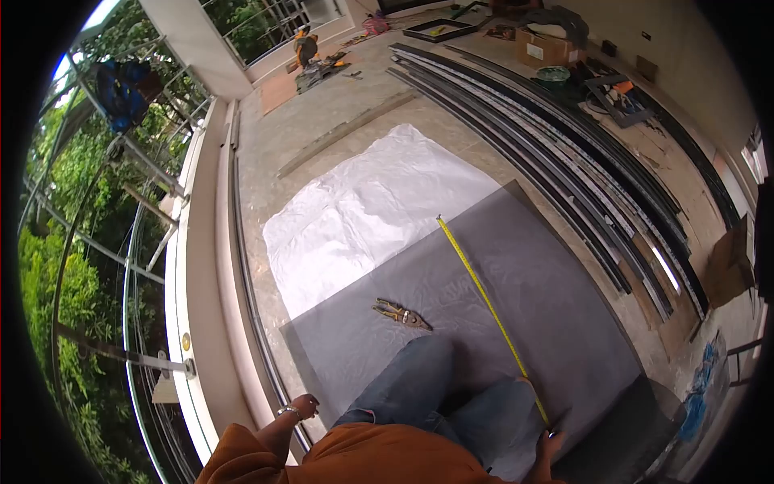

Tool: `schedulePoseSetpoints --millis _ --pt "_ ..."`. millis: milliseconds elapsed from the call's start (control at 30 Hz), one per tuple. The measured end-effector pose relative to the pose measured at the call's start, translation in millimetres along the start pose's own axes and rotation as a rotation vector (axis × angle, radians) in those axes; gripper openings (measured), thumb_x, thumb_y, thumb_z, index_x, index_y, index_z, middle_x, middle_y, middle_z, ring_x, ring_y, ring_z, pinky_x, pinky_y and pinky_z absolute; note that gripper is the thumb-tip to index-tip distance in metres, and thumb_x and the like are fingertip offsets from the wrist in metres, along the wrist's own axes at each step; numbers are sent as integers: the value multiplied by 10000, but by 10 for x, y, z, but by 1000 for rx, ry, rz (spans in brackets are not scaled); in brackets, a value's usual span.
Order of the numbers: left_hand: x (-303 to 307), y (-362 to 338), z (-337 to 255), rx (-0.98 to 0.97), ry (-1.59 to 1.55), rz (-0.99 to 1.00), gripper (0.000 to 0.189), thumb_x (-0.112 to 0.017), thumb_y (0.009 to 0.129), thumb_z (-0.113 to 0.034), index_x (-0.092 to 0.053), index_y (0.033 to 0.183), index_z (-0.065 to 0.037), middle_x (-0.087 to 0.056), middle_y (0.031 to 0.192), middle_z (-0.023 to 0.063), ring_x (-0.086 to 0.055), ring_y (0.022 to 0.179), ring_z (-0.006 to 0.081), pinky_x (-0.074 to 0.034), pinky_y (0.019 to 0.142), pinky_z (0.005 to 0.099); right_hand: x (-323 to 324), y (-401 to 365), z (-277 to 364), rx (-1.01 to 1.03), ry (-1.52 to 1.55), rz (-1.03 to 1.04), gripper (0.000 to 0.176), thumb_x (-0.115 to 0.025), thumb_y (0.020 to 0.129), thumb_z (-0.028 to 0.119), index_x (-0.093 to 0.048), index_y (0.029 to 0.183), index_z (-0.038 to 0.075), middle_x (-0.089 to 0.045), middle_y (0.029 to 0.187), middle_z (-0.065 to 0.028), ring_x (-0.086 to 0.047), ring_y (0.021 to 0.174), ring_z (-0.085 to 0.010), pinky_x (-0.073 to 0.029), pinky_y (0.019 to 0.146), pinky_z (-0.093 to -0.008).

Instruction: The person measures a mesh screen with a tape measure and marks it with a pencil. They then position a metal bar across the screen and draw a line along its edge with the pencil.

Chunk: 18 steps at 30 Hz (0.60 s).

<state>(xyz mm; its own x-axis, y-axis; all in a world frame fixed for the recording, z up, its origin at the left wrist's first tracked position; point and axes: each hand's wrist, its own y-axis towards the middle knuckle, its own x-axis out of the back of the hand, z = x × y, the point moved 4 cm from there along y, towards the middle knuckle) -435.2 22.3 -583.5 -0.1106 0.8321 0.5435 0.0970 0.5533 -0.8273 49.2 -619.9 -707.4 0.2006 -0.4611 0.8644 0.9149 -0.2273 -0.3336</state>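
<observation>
The right hand [552, 442], pinching the tape [484, 290], should pull it taut and flat across the sheet [564, 323], clear of the pliers [401, 315]; the left hand's [302, 406] grip I cannot tell.

Tape measure [484, 298] across grey sheet [556, 282], right hand [552, 445] holding its end, pliers [401, 315] nearby

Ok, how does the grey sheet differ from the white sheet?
The grey sheet is smooth and dark; the white sheet is creased. The grey sheet overlaps the white sheet's near edge and carries the pliers and the tape measure that the right hand holds. Both lie flat on the floor.
</observation>
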Motion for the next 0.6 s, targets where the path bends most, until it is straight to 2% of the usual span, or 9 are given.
schedulePoseSetpoints --millis 133,200,267,333,367,433,500,567,600 --pt "-316 467 -158 -233 47 -3 248 -581 925 -127 -707 1115 -29 -772 899 141 -754 773 233 -597 696 372 319 32 23 91 3 25 355 -606 876 158 -629 1171 -37 -678 1063 -251 -660 1011 -440 -502 868 -491" --pt "-326 478 -495 -329 3 -22 229 -605 894 -91 -709 1088 -29 -770 896 142 -751 769 238 -592 703 376 524 36 -21 204 43 -3 373 -581 889 274 -705 1078 -24 -715 992 -228 -686 921 -418 -515 832 -485" --pt "-207 388 -807 -424 18 -53 231 -595 888 -73 -698 1088 -22 -769 895 146 -750 767 239 -590 701 370 802 -142 267 73 149 89 412 -586 869 335 -747 1021 -12 -732 861 -215 -708 824 -406 -528 778 -487" --pt "-71 418 -890 -519 -76 -74 237 -565 880 -36 -672 1089 -3 -766 886 151 -749 762 237 -586 693 360 1014 -285 437 60 -176 130 450 -597 855 404 -771 997 13 -736 865 -228 -727 865 -404 -543 757 -460" --pt "-20 485 -860 -510 -185 -54 242 -545 877 -17 -657 1091 8 -764 878 153 -748 759 235 -586 686 356 1287 -569 905 42 -223 163 451 -605 855 419 -776 997 27 -738 886 -224 -722 871 -411 -554 777 -459" --pt "95 612 -807 -556 -169 -16 267 -504 888 -2 -628 1123 14 -761 885 163 -744 742 242 -586 670 352 1340 -584 840 52 -373 216 471 -660 791 448 -774 944 17 -726 879 -238 -711 869 -426 -562 813 -478" --pt "195 707 -496 -384 -319 22 273 -470 909 -14 -614 1139 10 -757 904 171 -738 725 246 -588 636 366 1403 -618 775 75 -404 134 480 -665 762 420 -753 860 -41 -697 883 -295 -698 857 -441 -547 854 -491" --pt "199 867 -93 -316 -258 38 290 -456 931 -32 -590 1187 -17 -754 918 174 -734 719 247 -584 591 383 1528 -679 820 6 -355 254 458 -652 803 368 -751 904 -68 -713 843 -278 -723 830 -423 -592 767 -492" --pt "149 984 177 -159 -353 60 286 -451 951 -56 -583 1203 -29 -753 909 173 -734 717 249 -580 577 395 1650 -768 946 -10 -356 254 458 -652 803 368 -751 904 -68 -713 843 -278 -723 830 -423 -592 767 -492"
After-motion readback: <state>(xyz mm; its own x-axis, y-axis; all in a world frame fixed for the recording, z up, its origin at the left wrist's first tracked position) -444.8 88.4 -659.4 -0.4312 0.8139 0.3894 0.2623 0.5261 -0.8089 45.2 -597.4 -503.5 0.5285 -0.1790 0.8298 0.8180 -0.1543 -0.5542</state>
